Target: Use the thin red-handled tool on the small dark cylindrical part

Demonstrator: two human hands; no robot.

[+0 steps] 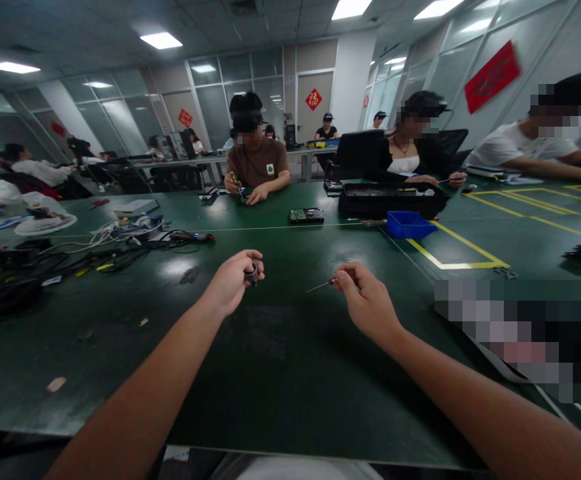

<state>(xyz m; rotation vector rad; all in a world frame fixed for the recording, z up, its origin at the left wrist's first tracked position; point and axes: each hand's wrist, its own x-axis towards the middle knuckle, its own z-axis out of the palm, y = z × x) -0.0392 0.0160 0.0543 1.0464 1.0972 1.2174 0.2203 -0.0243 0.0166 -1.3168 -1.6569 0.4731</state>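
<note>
My left hand (233, 280) is raised over the green table (280, 360), its fingers pinched around a small dark ring-shaped part (252, 273). My right hand (363, 297) is closed on a thin screwdriver (320, 285) with a red handle; its metal tip points left toward the left hand. A gap of bare table separates the two hands.
A tangle of cables (120, 247) lies at the left. A blue tray (410, 224), a black case (390, 198) and a circuit board (306, 215) sit farther back. Yellow tape lines (463, 257) mark the right side. Several other people sit around the table.
</note>
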